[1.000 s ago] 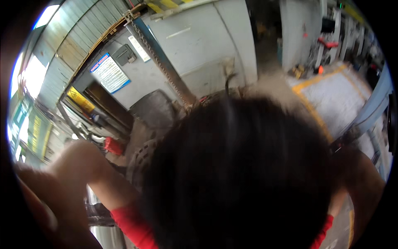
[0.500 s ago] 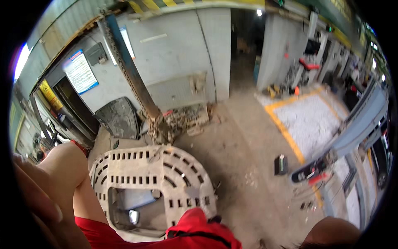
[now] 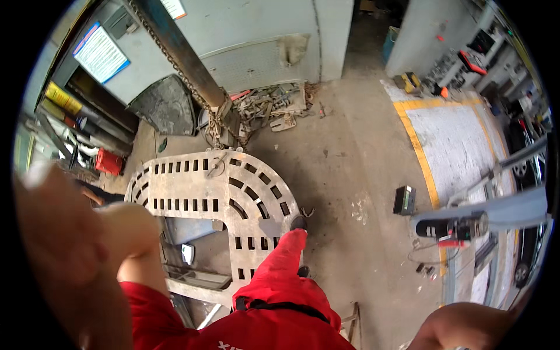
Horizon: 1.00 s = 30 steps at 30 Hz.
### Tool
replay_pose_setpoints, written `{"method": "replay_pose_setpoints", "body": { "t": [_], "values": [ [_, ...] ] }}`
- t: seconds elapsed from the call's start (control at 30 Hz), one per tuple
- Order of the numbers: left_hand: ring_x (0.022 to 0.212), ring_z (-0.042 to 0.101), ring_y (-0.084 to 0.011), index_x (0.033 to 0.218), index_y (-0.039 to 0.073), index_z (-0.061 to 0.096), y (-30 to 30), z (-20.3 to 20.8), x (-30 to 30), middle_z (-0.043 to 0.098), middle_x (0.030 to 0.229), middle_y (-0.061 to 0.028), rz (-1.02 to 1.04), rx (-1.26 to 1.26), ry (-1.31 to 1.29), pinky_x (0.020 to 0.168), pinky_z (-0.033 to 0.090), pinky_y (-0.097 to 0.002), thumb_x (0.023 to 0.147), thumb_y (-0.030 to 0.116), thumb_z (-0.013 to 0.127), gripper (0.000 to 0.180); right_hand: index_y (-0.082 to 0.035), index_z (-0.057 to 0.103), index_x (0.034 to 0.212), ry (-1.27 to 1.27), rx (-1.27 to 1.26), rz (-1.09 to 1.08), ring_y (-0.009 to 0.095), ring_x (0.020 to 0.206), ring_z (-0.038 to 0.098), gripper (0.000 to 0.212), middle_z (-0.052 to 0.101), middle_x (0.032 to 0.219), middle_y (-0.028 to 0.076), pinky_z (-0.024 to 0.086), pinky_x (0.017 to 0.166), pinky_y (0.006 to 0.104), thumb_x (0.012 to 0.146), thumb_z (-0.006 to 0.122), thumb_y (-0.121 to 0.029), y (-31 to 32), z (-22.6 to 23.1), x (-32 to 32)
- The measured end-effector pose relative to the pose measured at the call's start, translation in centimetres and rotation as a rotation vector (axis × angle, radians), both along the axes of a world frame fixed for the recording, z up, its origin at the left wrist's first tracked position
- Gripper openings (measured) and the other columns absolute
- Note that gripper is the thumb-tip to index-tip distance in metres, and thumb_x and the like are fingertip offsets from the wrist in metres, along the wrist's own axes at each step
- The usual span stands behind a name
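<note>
My left arm (image 3: pixel 137 245) is raised and bent at the left. My left hand (image 3: pixel 64 233) is a large blur very close to the camera, its fingers smeared, and I cannot see whether it holds anything. At the lower right is my bent right arm (image 3: pixel 466 326); the right hand does not show. Below me stands a big slotted steel platform (image 3: pixel 189 181) with a rounded end. My red trouser leg (image 3: pixel 280 256) and dark shoe (image 3: pixel 299 223) are at its right edge. A small white-rimmed piece (image 3: pixel 187 254) lies inside the platform's opening.
A steel post (image 3: pixel 192 64) hung with chain stands beyond the platform, beside a heap of metal clamps (image 3: pixel 271 102). A black box (image 3: pixel 404 200) sits on the floor near a blue-grey lift arm (image 3: pixel 496 210). A red can (image 3: pixel 109 161) and part of another person's arm (image 3: pixel 90 195) are at left.
The view has tilted downward, showing more of the platform and my red clothing. My left arm and blurred hand still fill the left side. Another person's arm has come into view.
</note>
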<state>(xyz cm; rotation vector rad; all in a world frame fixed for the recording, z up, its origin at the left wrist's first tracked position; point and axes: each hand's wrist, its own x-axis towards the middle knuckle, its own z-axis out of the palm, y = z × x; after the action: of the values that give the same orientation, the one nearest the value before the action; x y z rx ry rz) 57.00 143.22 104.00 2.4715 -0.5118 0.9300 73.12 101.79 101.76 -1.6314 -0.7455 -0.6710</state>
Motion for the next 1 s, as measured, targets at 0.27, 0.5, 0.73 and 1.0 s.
{"method": "replay_pose_setpoints", "body": {
  "t": [0.27, 0.5, 0.73, 1.0],
  "values": [
    [0.112, 0.069, -0.0318, 0.146, 0.008, 0.054, 1.8, -45.3, 5.5, 0.062, 0.133, -0.0183, 0.523, -0.620, 1.174, 0.096, 0.057, -0.0451, 0.092, 0.040, 0.078, 0.068, -0.008, 0.064, 0.127, 1.146, -0.378, 0.431, 0.010, 0.090, 0.061, 0.026, 0.067, 0.111, 0.001, 0.051, 0.077, 0.0262, 0.103, 0.067, -0.017, 13.1, -36.7, 12.1],
    [0.151, 0.040, -0.0435, 0.169, 0.013, 0.014, -8.3, -66.1, 4.2, 0.029, 0.168, -0.0261, 0.658, -0.683, 1.746, 0.121, 0.039, -0.0532, 0.085, 0.079, 0.064, 0.119, -0.002, 0.063, 0.135, 1.804, -0.946, 0.641, 0.018, 0.092, 0.073, 0.037, 0.074, 0.110, 0.009, 0.060, 0.079, 0.0318, 0.104, 0.068, -0.022, 11.8, -67.0, 6.9],
    [0.145, 0.044, -0.0509, 0.169, 0.012, 0.012, -11.5, -79.7, 12.6, 0.029, 0.165, -0.0315, 0.807, -0.548, 1.350, 0.116, 0.044, -0.0557, 0.082, 0.071, 0.072, 0.121, -0.002, 0.064, 0.133, 1.062, -1.009, 0.667, 0.018, 0.097, 0.071, 0.039, 0.075, 0.110, 0.010, 0.057, 0.088, 0.0329, 0.104, 0.068, -0.028, 12.3, -80.8, 25.9],
    [0.145, 0.040, -0.0530, 0.166, 0.011, 0.026, -20.2, -91.8, 29.6, 0.031, 0.164, -0.0329, 0.858, -0.117, 0.994, 0.117, 0.041, -0.0556, 0.090, 0.051, 0.072, 0.097, -0.013, 0.060, 0.093, 1.637, -0.033, -0.037, 0.017, 0.073, 0.062, 0.026, 0.063, 0.082, 0.002, 0.054, 0.068, 0.0330, 0.110, 0.055, -0.033, -15.3, -111.1, 27.1]
  ]
}}
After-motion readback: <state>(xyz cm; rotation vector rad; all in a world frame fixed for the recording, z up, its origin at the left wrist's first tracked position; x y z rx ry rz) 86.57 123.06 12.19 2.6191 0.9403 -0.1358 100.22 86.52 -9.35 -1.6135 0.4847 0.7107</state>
